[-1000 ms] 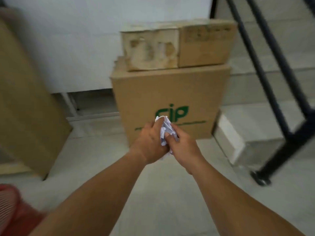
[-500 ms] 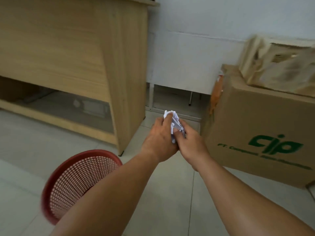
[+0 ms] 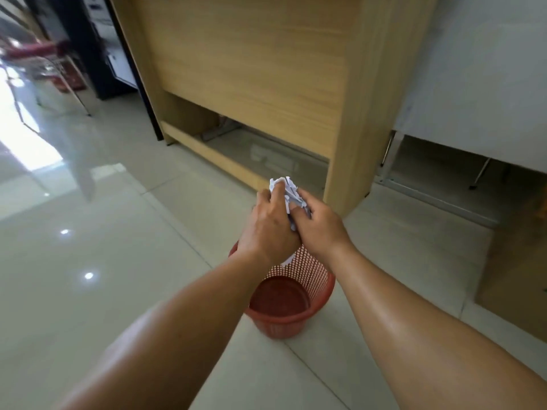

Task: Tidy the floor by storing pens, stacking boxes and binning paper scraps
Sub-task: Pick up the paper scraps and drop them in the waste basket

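A crumpled wad of white paper scraps is clasped between both my hands. My left hand grips it from the left and my right hand grips it from the right, fingers curled round it. Only the top of the wad and a small bit below the hands show. Directly under the hands stands a red mesh waste basket on the tiled floor, its solid bottom visible with nothing in it.
A light wooden desk stands just beyond the basket, open at the bottom. A cardboard box sits at the right edge. White wall panels lie behind it. Glossy pale floor tiles stretch to the left, with a red chair far left.
My view swung left from the stacked boxes to the desk. The red basket went from lower left to directly beneath my hands, which still hold the paper wad.
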